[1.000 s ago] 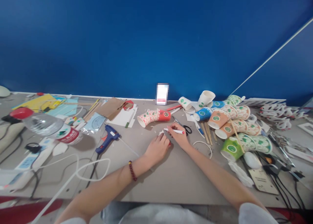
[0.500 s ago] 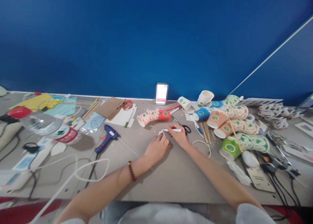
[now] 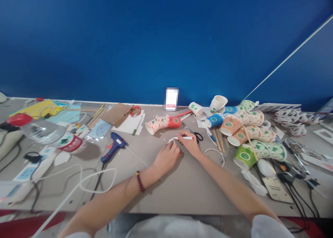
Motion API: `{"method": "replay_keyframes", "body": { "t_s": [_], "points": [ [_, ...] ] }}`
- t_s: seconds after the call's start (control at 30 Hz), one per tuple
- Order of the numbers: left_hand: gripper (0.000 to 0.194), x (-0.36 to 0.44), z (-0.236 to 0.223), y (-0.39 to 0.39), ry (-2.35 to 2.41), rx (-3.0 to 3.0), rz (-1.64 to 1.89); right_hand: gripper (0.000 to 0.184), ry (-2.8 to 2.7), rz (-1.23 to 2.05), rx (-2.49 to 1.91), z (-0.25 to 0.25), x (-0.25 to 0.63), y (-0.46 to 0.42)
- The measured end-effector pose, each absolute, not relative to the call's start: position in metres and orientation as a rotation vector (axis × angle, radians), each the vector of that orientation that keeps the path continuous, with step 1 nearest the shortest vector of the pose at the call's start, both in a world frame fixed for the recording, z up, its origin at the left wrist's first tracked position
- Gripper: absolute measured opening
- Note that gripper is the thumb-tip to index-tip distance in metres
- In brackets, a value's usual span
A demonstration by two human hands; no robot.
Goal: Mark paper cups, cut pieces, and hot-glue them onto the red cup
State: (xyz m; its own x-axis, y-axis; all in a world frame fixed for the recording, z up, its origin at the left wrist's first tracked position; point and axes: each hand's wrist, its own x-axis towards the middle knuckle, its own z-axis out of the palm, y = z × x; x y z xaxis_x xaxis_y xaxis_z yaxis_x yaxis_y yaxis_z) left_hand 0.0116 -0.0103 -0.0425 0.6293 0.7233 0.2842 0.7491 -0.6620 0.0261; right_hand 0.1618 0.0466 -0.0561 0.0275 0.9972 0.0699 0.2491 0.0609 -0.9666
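Observation:
My right hand (image 3: pixel 189 144) grips a white marker (image 3: pixel 186 138) with a red end, its tip pointing left. That tip meets a small white piece of paper (image 3: pixel 170 140) at the fingertips of my left hand (image 3: pixel 168 155). The left fingers are curled and pressed together on the paper, and a bit of red shows beside them. A joined row of red-patterned paper cups (image 3: pixel 163 123) lies just beyond both hands. Black-handled scissors (image 3: pixel 199 137) rest to the right of my right hand.
On the left are a blue glue gun (image 3: pixel 113 147), a plastic bottle (image 3: pixel 52 134) and a power strip (image 3: pixel 28 175) with cables. Joined paper cups (image 3: pixel 244 156), wooden sticks (image 3: pixel 219 140) and a phone (image 3: pixel 277 189) lie right. Another phone (image 3: pixel 172 99) stands by the blue wall (image 3: pixel 166 40).
The marker and my right hand have shifted very slightly. My left hand keeps its place on the paper, and nothing else has visibly moved.

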Motion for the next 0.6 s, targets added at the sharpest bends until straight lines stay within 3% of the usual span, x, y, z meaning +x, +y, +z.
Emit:
{"method": "replay_keyframes", "body": {
  "t_s": [0.6],
  "points": [
    [0.014, 0.010, -0.057, -0.007, -1.184, -2.678, -0.496, 0.033, -1.348, 0.932, -1.366, -0.060, 0.163, 0.046]
  ]
}}
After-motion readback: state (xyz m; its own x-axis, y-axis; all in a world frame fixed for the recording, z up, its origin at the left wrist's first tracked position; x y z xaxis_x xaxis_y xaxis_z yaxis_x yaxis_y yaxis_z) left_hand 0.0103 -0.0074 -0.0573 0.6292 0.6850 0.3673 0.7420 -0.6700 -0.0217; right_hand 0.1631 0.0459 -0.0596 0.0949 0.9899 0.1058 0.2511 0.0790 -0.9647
